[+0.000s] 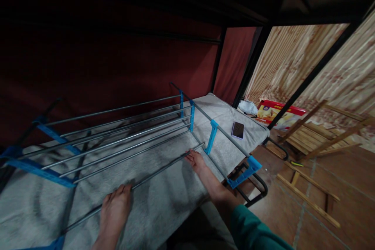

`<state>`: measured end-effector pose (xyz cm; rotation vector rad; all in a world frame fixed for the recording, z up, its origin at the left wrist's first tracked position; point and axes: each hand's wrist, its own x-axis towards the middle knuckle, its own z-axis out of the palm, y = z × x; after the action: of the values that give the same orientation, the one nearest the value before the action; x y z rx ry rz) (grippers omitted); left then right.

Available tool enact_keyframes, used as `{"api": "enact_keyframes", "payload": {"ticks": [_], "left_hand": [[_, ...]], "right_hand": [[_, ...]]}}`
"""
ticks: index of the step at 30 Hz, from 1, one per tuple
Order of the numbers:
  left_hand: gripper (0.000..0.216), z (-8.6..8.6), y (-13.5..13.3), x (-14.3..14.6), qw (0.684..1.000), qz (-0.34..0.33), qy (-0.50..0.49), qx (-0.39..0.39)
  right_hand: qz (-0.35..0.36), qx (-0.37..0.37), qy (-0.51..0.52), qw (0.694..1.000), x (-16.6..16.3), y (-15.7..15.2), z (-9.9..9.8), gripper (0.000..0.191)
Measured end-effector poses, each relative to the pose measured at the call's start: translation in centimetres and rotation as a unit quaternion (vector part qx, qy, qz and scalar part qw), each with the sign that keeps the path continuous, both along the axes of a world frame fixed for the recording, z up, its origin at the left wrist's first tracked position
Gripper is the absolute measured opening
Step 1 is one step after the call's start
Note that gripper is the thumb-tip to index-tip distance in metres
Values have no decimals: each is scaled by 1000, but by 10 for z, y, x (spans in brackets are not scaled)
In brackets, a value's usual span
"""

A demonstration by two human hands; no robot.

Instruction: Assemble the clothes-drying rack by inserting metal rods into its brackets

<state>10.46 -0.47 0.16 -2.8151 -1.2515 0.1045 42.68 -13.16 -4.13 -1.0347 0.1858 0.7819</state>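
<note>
L hand (pixel 115 207) is curled palm-down over a loose-ended metal rod (pixel 159 172), fingers wrapped round it. R hand (pixel 195 160) is mostly closed too, fingertips gripping the same rod nr its far end. Rod runs slantwise above the grey sheet (pixel 164 197), in front of the rack (pixel 117 140); far end sits just beside a blue bracket (pixel 211 136), apart from it. Near end is by another blue piece (pixel 55 244) at bottom L; can't tell if it's seated. Rack's other rods run btwn blue end pcs. Phone (pixel 237 130) lies on the sheet, R of rack; red box (pixel 278 112) & wood frame (pixel 309 199) beyond, on the R.
</note>
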Motion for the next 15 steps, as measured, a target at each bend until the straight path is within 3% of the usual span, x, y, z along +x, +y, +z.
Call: {"api": "enact_keyframes", "payload": {"ticks": [4, 8, 15], "left_hand": [[60, -16, -3, -19, 999, 1, -41, 20], [58, -37, -16, -31, 986, 36, -146, 69], [52, -73, -41, -64, 966, 53, -250, -44]], "right_hand": [[13, -6, -11, 1000, -1, 1, -4, 24], [20, -15, -14, 1000, -3, 2, -4, 22], [10, -29, -15, 999, -6, 4, 4, 23]]}}
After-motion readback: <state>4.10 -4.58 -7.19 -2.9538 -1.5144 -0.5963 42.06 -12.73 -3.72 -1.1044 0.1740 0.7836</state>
